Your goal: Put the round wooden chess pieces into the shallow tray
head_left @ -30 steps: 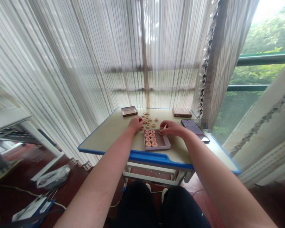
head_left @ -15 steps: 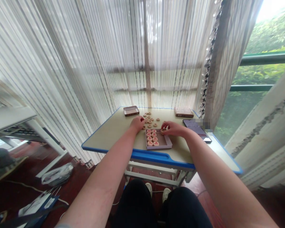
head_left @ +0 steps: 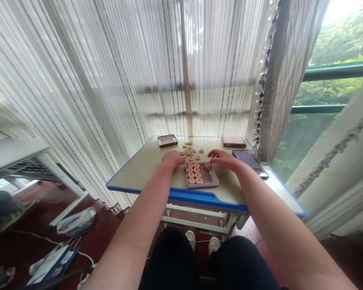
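Observation:
A shallow grey tray [head_left: 212, 183] lies on the desk near its front edge, with two columns of round wooden chess pieces [head_left: 194, 175] along its left side. One more piece [head_left: 207, 165] lies alone at the tray's far right. My right hand [head_left: 223, 158] hovers just beyond that piece, fingers stretched out to the left, holding nothing. My left hand [head_left: 172, 158] rests on the desk at the tray's far left corner, fingers curled under; what they hold, if anything, is hidden. Several loose pieces [head_left: 190, 151] are scattered just beyond both hands.
The beige desk with a blue rim [head_left: 199, 198] stands against striped curtains. A brown box [head_left: 167, 140] sits at its far left, a flat patterned box [head_left: 233, 141] at its far right, and a dark phone [head_left: 250, 163] on the right. Bags and cables lie on the floor at left.
My right hand has let go of a piece in the tray's far right and opened, lifting slightly away. My left hand has drawn back a little from the loose pieces.

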Demonstrator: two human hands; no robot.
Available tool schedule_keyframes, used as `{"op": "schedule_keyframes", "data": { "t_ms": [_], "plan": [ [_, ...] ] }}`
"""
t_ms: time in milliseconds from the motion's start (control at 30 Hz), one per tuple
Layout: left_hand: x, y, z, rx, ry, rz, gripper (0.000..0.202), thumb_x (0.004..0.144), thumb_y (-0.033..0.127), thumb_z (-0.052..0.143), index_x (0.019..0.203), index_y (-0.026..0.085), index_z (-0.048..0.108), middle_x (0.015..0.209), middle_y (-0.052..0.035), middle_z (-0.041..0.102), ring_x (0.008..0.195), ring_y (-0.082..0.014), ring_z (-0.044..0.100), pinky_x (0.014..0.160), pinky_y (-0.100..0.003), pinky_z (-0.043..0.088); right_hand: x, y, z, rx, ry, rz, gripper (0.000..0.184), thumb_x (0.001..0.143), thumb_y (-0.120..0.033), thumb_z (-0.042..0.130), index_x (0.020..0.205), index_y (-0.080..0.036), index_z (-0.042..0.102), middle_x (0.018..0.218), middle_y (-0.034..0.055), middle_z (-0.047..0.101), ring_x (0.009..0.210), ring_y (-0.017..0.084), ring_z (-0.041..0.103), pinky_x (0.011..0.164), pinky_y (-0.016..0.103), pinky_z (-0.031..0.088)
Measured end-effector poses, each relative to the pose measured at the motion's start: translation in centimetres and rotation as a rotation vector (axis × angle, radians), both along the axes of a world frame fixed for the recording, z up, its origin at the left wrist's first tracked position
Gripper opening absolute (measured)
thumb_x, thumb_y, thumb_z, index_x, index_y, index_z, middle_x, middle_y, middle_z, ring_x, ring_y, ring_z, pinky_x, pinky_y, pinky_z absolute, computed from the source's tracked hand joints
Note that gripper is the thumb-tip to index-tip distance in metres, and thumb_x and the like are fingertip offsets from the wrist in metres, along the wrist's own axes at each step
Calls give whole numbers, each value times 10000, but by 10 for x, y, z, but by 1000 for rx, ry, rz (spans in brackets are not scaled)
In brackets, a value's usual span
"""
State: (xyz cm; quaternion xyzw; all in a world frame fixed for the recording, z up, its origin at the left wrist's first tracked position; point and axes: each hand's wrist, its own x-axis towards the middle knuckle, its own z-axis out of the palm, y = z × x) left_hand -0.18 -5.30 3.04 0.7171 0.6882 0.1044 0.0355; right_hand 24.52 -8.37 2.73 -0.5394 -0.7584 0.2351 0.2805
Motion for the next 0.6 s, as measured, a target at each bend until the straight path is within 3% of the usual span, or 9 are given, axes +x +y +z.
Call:
{"op": "schedule_keyframes", "data": {
  "t_ms": [233,367,467,600],
  "plan": [
    [-3,-2,-4,34,-35,-54,459,651,554,508,918,207,649,958,-91,661,893,-246,591,688,-288,432,1,3,-2,70,10,-34,254,658,-269,561,886,-180,627,836,28,585,689,129,512,610,236,390],
    [-4,-2,-6,65,-52,-22,403,692,505,488,877,189,656,924,-106,663,868,-235,595,677,-283,426,1,3,-3,86,10,-41,247,657,-252,553,880,-178,629,827,25,587,675,123,510,604,232,389],
    [-4,-1,-7,115,-72,23,457,713,549,443,859,170,653,906,-129,658,864,-241,593,671,-291,425,1,3,-4,102,-5,-44,245,661,-250,550,882,-180,629,829,25,597,682,126,518,602,231,387],
    [-4,1,-10,131,-66,12,499,636,604,512,837,169,650,881,-132,655,860,-256,590,668,-301,427,0,2,-4,121,-6,-40,249,670,-246,544,898,-183,624,811,23,607,684,127,524,602,229,385]
  ]
}}
